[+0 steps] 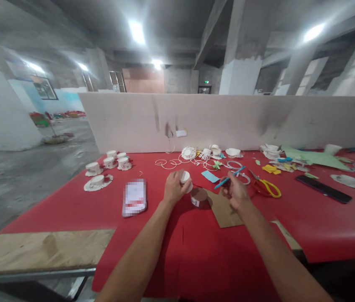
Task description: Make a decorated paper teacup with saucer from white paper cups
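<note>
My left hand point(173, 188) is closed around a small white paper cup point(185, 178), its round face turned up toward me. In my right hand point(238, 193) is a blue pen point(222, 183), slanting down to the left with its tip apart from the cup. A brown tape roll point(199, 196) lies on the red table cover point(161, 260) between my hands, just below the cup. Under my right hand is a sheet of brown paper point(224, 212). A light blue paper piece point(210, 176) lies just beyond, between both hands.
Several decorated white cups point(110, 162) stand at the left, one on a lacy saucer point(108, 184). A blurred rectangular item point(134, 197) lies nearby. To the right are yellow-handled scissors point(273, 188) and a black phone point(324, 188). A white partition point(127, 121) borders the far edge.
</note>
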The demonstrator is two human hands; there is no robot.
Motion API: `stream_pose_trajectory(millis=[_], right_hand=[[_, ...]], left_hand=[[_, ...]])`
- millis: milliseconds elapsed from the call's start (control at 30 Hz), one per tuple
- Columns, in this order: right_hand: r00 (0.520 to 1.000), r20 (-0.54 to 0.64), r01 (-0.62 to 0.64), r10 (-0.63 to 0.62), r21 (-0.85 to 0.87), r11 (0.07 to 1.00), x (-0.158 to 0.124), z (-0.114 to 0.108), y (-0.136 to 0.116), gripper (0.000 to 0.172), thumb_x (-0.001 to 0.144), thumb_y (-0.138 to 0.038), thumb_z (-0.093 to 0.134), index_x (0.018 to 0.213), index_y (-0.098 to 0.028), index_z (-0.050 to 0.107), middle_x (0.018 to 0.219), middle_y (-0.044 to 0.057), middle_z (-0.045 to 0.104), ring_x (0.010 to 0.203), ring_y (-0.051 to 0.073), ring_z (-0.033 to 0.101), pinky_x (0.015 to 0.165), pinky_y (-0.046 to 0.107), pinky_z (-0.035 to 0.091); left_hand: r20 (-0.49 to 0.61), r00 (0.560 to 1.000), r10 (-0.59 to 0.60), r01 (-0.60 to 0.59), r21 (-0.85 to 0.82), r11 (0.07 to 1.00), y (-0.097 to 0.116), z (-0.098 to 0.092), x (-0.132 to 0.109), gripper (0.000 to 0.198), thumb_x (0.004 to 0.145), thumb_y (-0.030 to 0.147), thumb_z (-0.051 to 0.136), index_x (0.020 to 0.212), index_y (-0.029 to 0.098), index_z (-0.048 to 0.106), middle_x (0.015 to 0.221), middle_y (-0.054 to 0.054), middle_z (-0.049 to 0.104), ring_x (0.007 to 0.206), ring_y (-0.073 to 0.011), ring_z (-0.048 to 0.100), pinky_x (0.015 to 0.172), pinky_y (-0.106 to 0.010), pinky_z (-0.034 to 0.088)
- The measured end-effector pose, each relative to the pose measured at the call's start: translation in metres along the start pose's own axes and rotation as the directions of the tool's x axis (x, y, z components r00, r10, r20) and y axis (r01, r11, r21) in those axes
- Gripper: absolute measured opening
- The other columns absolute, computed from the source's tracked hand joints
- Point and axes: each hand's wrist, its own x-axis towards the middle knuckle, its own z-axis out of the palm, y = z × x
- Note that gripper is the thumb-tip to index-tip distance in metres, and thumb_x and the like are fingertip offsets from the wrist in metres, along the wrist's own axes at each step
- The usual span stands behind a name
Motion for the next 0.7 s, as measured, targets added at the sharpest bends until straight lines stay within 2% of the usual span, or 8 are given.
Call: stream_pose_trajectory(millis=[33,100,233,367,433,533,633,700], right_hand=[[0.999,0.002,-0.038,0.038,0.056,0.998,-0.004,0.006,0.004,0.044,0.070,-0.064,0.053,0.064,-0.021,0.053,0.048,-0.002,0.053,0.032,0.008,0.038,0.031,0.022,0.026],[0.996,0.003,-0.087,0.088,0.191,0.978,-0.014,0.021,0.015,0.041,0.068,-0.061,0.059,0.066,-0.020,0.055,0.050,-0.002,0.056,0.036,0.010,0.045,0.032,0.022,0.030],[1.000,-0.004,0.002,-0.001,0.273,0.962,-0.026,0.045,0.034,0.031,0.060,-0.044,0.073,0.068,-0.020,0.055,0.056,0.000,0.061,0.047,0.015,0.058,0.043,0.026,0.045],[0.996,-0.069,0.071,-0.054,0.273,0.959,-0.029,0.048,0.045,0.029,0.056,-0.031,0.077,0.071,-0.021,0.054,0.054,-0.003,0.061,0.050,0.015,0.061,0.048,0.026,0.049],[0.994,-0.079,0.091,-0.076,0.218,0.972,-0.031,0.046,0.048,0.027,0.059,-0.030,0.075,0.072,-0.021,0.054,0.054,-0.003,0.062,0.051,0.014,0.061,0.050,0.026,0.049],[0.981,-0.066,0.184,-0.182,0.023,0.983,-0.035,0.045,0.049,0.021,0.066,-0.033,0.071,0.073,-0.021,0.056,0.059,-0.002,0.064,0.055,0.015,0.061,0.056,0.027,0.050],[0.950,-0.037,0.300,-0.309,-0.155,0.941,-0.038,0.046,0.047,0.017,0.069,-0.035,0.068,0.073,-0.022,0.058,0.066,-0.001,0.064,0.062,0.016,0.062,0.062,0.029,0.050],[0.945,-0.029,0.316,-0.326,-0.188,0.930,-0.039,0.047,0.046,0.017,0.070,-0.037,0.067,0.072,-0.022,0.058,0.066,-0.001,0.064,0.062,0.017,0.062,0.063,0.030,0.050]], left_hand=[[0.023,1.000,0.015,-0.015,0.014,1.000,0.000,-0.001,0.000,0.043,0.080,0.043,0.053,0.116,0.019,0.054,0.101,-0.010,0.060,0.097,-0.0226,0.055,0.086,-0.036,0.045],[0.078,0.996,0.038,-0.039,0.006,0.999,-0.001,-0.002,-0.001,0.041,0.080,0.042,0.054,0.114,0.019,0.055,0.101,-0.010,0.060,0.095,-0.0220,0.056,0.085,-0.036,0.045],[0.211,0.973,0.090,-0.066,-0.118,0.991,-0.003,-0.003,-0.001,0.036,0.080,0.037,0.053,0.112,0.020,0.056,0.106,-0.008,0.062,0.100,-0.0209,0.056,0.088,-0.035,0.045],[0.267,0.964,0.004,0.060,-0.230,0.971,-0.004,-0.005,0.000,0.034,0.082,0.039,0.050,0.109,0.020,0.058,0.108,-0.006,0.063,0.098,-0.0199,0.058,0.086,-0.034,0.046],[0.298,0.953,-0.050,0.133,-0.265,0.955,-0.004,-0.007,0.000,0.034,0.082,0.040,0.049,0.108,0.019,0.058,0.102,-0.005,0.065,0.090,-0.0179,0.060,0.080,-0.031,0.048],[0.337,0.937,-0.090,0.198,-0.300,0.933,0.000,-0.010,-0.002,0.034,0.080,0.040,0.050,0.107,0.020,0.058,0.093,-0.002,0.066,0.078,-0.0153,0.061,0.071,-0.027,0.048],[0.365,0.925,-0.104,0.231,-0.325,0.917,0.005,-0.013,-0.003,0.036,0.079,0.042,0.051,0.106,0.021,0.058,0.092,-0.001,0.066,0.077,-0.0148,0.060,0.069,-0.026,0.048],[0.384,0.917,-0.105,0.244,-0.334,0.911,0.007,-0.014,-0.004,0.038,0.079,0.045,0.051,0.106,0.020,0.058,0.092,-0.001,0.066,0.079,-0.0152,0.060,0.070,-0.026,0.047]])
